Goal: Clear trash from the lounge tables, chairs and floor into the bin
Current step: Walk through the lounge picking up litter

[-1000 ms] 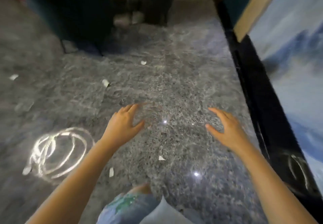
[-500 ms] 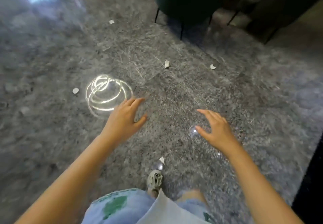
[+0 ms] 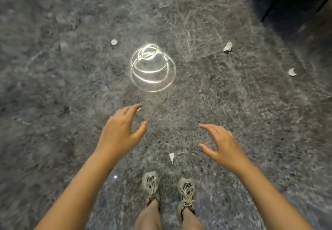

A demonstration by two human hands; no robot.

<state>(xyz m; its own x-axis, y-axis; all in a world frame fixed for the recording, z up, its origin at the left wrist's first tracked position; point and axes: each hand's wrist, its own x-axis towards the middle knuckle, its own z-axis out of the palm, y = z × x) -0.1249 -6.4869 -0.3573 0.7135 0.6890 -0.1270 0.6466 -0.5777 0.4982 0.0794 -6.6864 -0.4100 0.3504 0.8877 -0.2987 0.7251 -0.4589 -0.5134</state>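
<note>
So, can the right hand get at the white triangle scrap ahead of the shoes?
Probably yes, with a bend down: the right hand is open and empty; the triangle scrap lies uncovered on the floor, nothing between them.

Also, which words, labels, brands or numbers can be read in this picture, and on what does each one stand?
None can be read. The triangular paper scrap and the round scrap look blank; the shoes show no legible brand; the glowing rings are a light reflection, not writing.

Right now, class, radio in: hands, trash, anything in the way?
Left hand open, right hand open, both empty. Triangular paper scrap on floor between them, ahead of shoes. Nothing covers it.
</note>
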